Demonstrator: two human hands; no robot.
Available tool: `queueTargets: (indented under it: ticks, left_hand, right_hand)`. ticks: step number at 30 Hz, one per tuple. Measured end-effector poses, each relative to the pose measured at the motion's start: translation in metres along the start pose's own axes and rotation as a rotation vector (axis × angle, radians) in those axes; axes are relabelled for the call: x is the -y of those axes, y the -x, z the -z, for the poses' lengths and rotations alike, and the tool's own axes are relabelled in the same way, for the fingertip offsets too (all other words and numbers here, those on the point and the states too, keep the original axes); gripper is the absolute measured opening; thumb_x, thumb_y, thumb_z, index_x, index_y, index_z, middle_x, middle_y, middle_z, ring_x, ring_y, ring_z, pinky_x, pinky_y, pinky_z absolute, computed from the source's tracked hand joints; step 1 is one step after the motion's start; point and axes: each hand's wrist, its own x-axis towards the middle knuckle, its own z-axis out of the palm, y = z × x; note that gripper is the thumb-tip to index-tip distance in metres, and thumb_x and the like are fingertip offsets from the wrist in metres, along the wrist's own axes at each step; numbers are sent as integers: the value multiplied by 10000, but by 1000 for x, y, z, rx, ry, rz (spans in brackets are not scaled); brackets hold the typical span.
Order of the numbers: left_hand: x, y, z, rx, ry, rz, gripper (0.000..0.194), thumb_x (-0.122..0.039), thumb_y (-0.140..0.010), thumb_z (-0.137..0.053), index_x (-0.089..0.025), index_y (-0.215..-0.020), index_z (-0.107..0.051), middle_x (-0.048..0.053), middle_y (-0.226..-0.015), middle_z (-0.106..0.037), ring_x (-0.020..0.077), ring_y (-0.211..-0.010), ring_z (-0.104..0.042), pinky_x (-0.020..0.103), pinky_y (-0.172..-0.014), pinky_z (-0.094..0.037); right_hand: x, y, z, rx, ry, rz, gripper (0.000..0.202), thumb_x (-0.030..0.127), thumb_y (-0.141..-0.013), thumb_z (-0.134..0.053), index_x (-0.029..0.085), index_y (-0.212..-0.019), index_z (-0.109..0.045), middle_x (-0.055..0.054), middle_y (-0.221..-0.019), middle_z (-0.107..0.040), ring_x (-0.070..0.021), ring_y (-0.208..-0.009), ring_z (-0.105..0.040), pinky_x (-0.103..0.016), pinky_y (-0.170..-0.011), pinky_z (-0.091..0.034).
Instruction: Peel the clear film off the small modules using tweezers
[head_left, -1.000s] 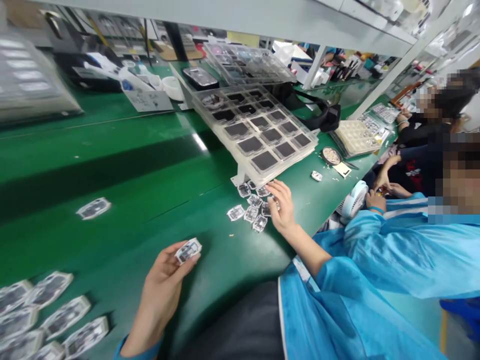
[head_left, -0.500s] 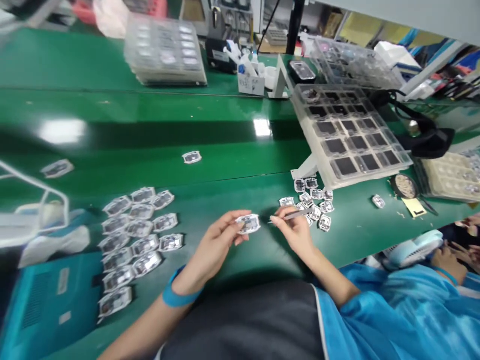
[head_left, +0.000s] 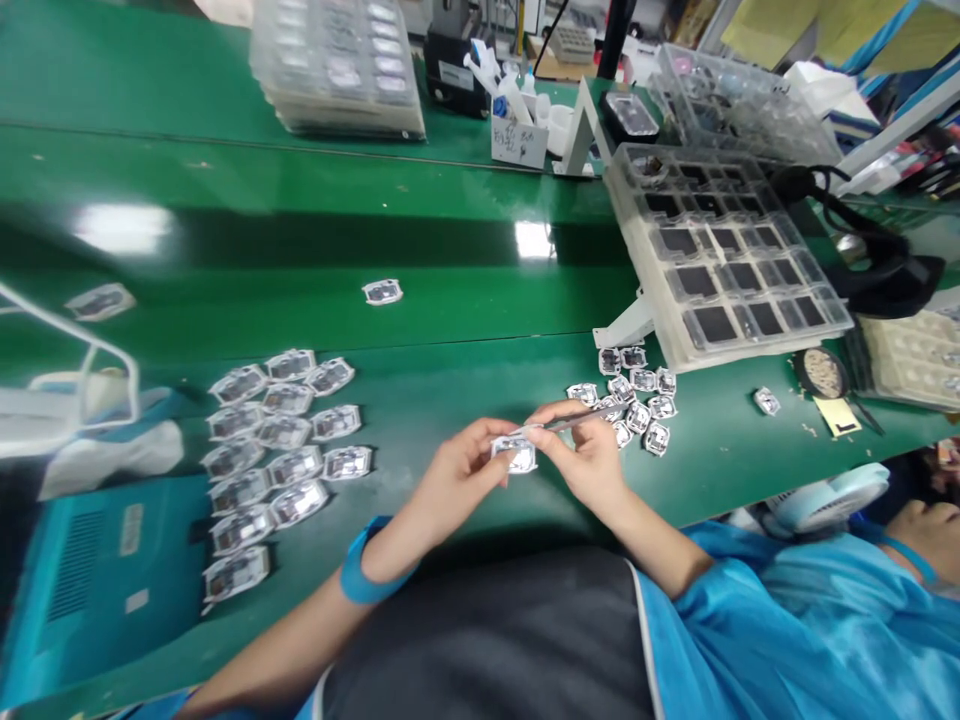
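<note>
Between thumb and fingers, my left hand (head_left: 469, 470) pinches a small white-framed electronic part (head_left: 517, 455) with silvery insides. My right hand (head_left: 581, 450) is closed around metal tweezers (head_left: 581, 418), whose tips lie at the upper edge of that part. The right fingertips come up against the part too, and whether they also grip it I cannot tell. Left of my hands, several similar parts (head_left: 283, 432) lie in loose columns. A looser cluster of such parts (head_left: 637, 415) sits just beyond my right hand.
One part (head_left: 382, 291) lies alone farther back. A clear compartment tray with dark squares (head_left: 701, 345) leans on a white stand at right. Near it are a round dish of small pieces (head_left: 820, 373) and a teal fan (head_left: 847, 495). A teal case (head_left: 97, 590) occupies the left.
My two hands have come together. The tweezers and right fingertips, apart from the held part before, now meet its upper edge. The camera view has shifted slightly.
</note>
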Motion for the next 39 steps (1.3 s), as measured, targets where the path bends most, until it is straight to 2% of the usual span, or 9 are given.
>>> queueTargets:
  ticks: [5,11,14,17,21,26,33,35,39]
  left_hand:
    - [6,-1,1,-20,8,8,280,-272,-726,-672,-153,-974,-621,-13,-716,-642,119,-597,-549,248,-585,-445]
    - [7,-2,1,-30,78,-1,363,-249,-710,-703,-145,-1053,-642,2,-769,-678,119,-628,-557,248,-614,-462]
    - [7,-1,1,-40,102,5,376,-255,-698,-736,-150,-1052,-668,20,-814,-702,126,-657,-572,255,-638,-473]
    - [7,-1,1,-86,128,29,368,-329,-743,-740,-160,-1065,-684,31,-856,-704,120,-653,-572,245,-610,-465]
    - [8,0,1,-129,185,63,371,-412,-774,-733,-162,-1047,-701,17,-814,-675,103,-611,-553,219,-548,-429]
    - [7,1,0,-119,216,69,337,-405,-779,-742,-166,-1016,-716,8,-794,-668,96,-612,-555,210,-554,-428]
    - [10,1,2,-100,264,88,309,-385,-799,-734,-162,-1012,-721,11,-795,-664,92,-615,-543,204,-535,-404]
    - [10,1,2,-91,279,91,304,-379,-807,-727,-155,-1013,-719,11,-793,-660,90,-610,-535,202,-523,-390]
    - [9,1,1,-81,305,103,306,-374,-805,-728,-140,-1002,-716,14,-781,-649,91,-600,-525,205,-506,-370]
  right_hand:
    - [-1,1,-1,11,-17,20,70,284,-807,-754,227,-816,-713,-20,-805,-755,-181,-755,-713,-319,-739,-565]
    - [-2,2,-3,66,108,211,44,234,-799,-778,247,-798,-736,-26,-793,-769,-203,-804,-704,-381,-802,-538]
    - [-2,1,-3,73,103,242,46,231,-807,-776,263,-821,-745,-22,-800,-776,-205,-821,-695,-385,-798,-538]
    - [-2,0,1,28,10,199,49,263,-806,-779,270,-835,-740,-21,-852,-772,-204,-855,-696,-388,-830,-544]
    - [-2,1,8,22,-76,47,66,297,-817,-761,247,-839,-723,-21,-838,-751,-186,-816,-704,-349,-792,-559]
    - [-8,2,9,52,-90,-49,109,331,-811,-761,238,-843,-712,-18,-840,-746,-177,-807,-703,-322,-780,-551]
    - [-17,0,8,109,-227,-181,196,397,-767,-797,234,-802,-694,6,-781,-723,-158,-734,-671,-307,-730,-527]
    - [-16,0,8,89,-250,-181,182,389,-773,-795,240,-814,-698,9,-791,-725,-156,-745,-670,-307,-743,-527]
    - [-14,0,6,22,-218,-87,133,342,-782,-791,244,-820,-709,1,-808,-719,-164,-782,-669,-319,-773,-528]
